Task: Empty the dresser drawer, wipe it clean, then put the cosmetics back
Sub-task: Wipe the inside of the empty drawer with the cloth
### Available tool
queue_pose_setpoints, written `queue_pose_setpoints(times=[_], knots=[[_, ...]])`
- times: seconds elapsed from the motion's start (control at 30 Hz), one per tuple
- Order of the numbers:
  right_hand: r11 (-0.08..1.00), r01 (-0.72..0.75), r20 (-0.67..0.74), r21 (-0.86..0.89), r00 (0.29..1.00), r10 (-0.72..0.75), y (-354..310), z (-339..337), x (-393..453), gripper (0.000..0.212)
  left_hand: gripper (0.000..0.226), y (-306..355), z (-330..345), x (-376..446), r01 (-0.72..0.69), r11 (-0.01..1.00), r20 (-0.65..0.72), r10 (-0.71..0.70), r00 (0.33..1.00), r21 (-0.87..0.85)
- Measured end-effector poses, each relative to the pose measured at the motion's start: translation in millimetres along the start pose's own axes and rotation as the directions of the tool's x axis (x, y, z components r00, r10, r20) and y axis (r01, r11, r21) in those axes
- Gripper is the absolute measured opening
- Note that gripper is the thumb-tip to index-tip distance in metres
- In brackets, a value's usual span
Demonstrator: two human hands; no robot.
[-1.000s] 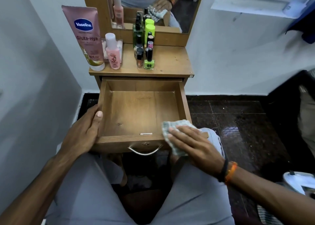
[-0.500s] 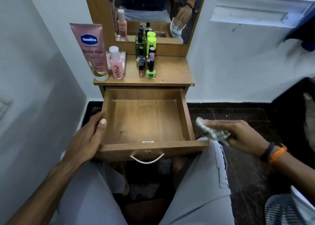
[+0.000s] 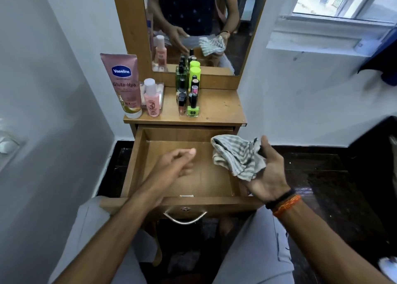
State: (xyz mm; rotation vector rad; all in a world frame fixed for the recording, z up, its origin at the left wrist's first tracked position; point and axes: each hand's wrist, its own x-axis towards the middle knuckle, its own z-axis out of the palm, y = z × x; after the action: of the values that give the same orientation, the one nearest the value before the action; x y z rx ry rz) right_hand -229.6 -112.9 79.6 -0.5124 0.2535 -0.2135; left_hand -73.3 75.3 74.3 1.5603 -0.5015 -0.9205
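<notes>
Here, seen from the head camera, a person sits before a small wooden dresser with its drawer [image 3: 184, 169] pulled fully out over the knees and its wooden floor bare. The right hand [image 3: 267, 172], palm turned up above the drawer's right wall, holds a crumpled striped cloth [image 3: 238, 156], with the thumb pressed against the bunched fabric; the remaining fingers lie beneath the cloth and cannot be made out. The left hand [image 3: 174, 165] hovers over the middle of the drawer, blurred, fingers loosely extended and holding nothing.

The cosmetics stand on the dresser top [image 3: 221, 107], well apart from the drawer's interior: a pink Vaseline tube [image 3: 126, 85] at the left edge, a small pink bottle [image 3: 152, 98] just beside it, and a tight cluster of nail polishes [image 3: 190, 96] and green bottles near the middle, against the mirror [image 3: 202, 25]. The mirror repeats both hands and the cloth.

By the look of things, emptying is done and the wiping step is at or near its close; whether the drawer floor is fully clean cannot be judged. The next move likely calls for setting the cloth aside, then reaching forward to the dresser top and lowering the bottles into the drawer, taking care not to topple the close-packed polishes.
</notes>
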Motion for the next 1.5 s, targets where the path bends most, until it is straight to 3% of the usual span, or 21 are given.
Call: queue_pose_setpoints(times=[0.07,0.17,0.27,0.4,0.47,0.5,0.57,0.63,0.67,0.7,0.73,0.8,0.87,0.97,1.03,1.07,1.13,1.23,1.33,1.43,1.5], knots=[[0.996,-0.033,-0.02,-0.086,0.999,0.032,7.3,9.4,2.6,0.072,0.046,7.5,20.0,10.1,0.115,0.973,0.132,-0.09,0.987,-0.201],[0.969,-0.095,-0.092,-0.227,0.993,0.076,7.5,15.2,5.7,0.041,0.047,11.4,34.6,21.7,0.157,0.948,0.199,-0.103,0.975,-0.277],[0.976,-0.11,-0.18,-0.187,0.981,0.076,1.9,10.5,6.4,0.052,0.026,9.1,35.9,31.3,0.143,0.956,0.124,-0.114,0.986,-0.256],[0.976,-0.135,-0.267,-0.169,0.96,0.087,-5.1,7.5,3.0,0.054,0.022,14.2,32.6,41.1,0.108,0.95,0.078,-0.089,0.993,-0.292],[0.955,-0.133,-0.229,-0.267,0.971,0.072,-8.3,13.4,0.8,0.042,0.021,19.3,36.0,44.9,0.045,0.977,0.009,-0.044,0.999,-0.21],[0.918,-0.071,-0.231,-0.39,0.973,-0.023,-10.4,14.2,2.2,0.039,0.021,21.3,39.2,47.7,0.01,0.995,-0.067,-0.016,0.998,-0.097],[0.677,0.142,-0.172,-0.722,0.911,-0.374,-15.5,14.9,7.0,0.038,0.023,23.3,48.9,52.0,-0.009,0.997,-0.243,0.028,0.97,0.082],[0.087,0.238,0.124,-0.967,0.742,-0.659,-21.3,17.3,10.6,0.035,0.034,28.2,58.7,52.6,0.012,0.998,-0.244,-0.027,0.969,-0.065],[-0.215,0.224,0.31,-0.951,0.683,-0.662,-21.9,18.0,12.3,0.037,0.042,31.5,63.5,54.0,0.049,0.969,-0.143,-0.086,0.986,-0.241],[-0.434,0.203,0.448,-0.878,0.668,-0.594,-20.4,18.5,13.0,0.043,0.052,35.3,66.8,54.3,0.111,0.903,-0.013,-0.129,0.992,-0.416],[-0.565,0.206,0.522,-0.799,0.705,-0.481,-16.9,18.6,12.9,0.048,0.06,38.1,68.0,54.5,0.17,0.821,0.094,-0.141,0.985,-0.545],[-0.645,0.286,0.536,-0.709,0.813,-0.228,-6.7,15.2,10.0,0.053,0.066,39.2,67.2,56.2,0.243,0.708,0.211,-0.135,0.968,-0.663],[-0.503,0.354,0.475,-0.788,0.87,-0.132,-2.2,7.6,3.1,0.058,0.053,35.1,65.6,58.3,0.239,0.687,0.199,-0.139,0.97,-0.686],[-0.107,0.307,0.324,-0.946,0.859,-0.397,-10.8,0.8,-1.7,0.06,0.036,26.6,62.2,61.9,0.185,0.658,0.118,-0.145,0.982,-0.73],[0.16,0.155,0.056,-0.975,0.867,-0.496,-20.2,-0.8,4.6,0.067,0.035,27.8,63.5,65.2,0.186,0.636,0.118,-0.148,0.982,-0.749],[0.341,0.091,-0.073,-0.936,0.895,-0.439,-24.3,-1.3,9.7,0.075,0.037,30.4,65.6,67.7,0.193,0.635,0.12,-0.157,0.98,-0.748],[0.612,0.077,-0.136,-0.787,0.946,-0.294,-28.0,-6.6,19.9,0.08,0.038,38.9,70.0,72.6,0.216,0.651,0.128,-0.18,0.975,-0.728],[0.672,0.141,-0.128,-0.727,0.934,-0.335,-32.6,-12.1,31.8,0.079,0.036,52.3,76.8,82.8,0.241,0.71,0.123,-0.213,0.969,-0.662],[0.691,0.174,-0.18,-0.701,0.895,-0.407,-39.1,-16.1,42.6,0.079,0.02,56.8,84.6,94.6,0.14,0.861,0.004,-0.158,0.987,-0.49],[0.667,0.18,-0.21,-0.723,0.863,-0.46,-49.6,-19.2,53.7,0.065,0.06,56.6,87.8,101.0,0.065,0.936,-0.041,-0.084,0.996,-0.346],[0.605,0.135,-0.204,-0.785,0.865,-0.458,-58.9,-19.5,63.7,0.049,0.068,58.9,87.1,104.6,0.041,0.967,-0.018,-0.047,0.999,-0.251]])
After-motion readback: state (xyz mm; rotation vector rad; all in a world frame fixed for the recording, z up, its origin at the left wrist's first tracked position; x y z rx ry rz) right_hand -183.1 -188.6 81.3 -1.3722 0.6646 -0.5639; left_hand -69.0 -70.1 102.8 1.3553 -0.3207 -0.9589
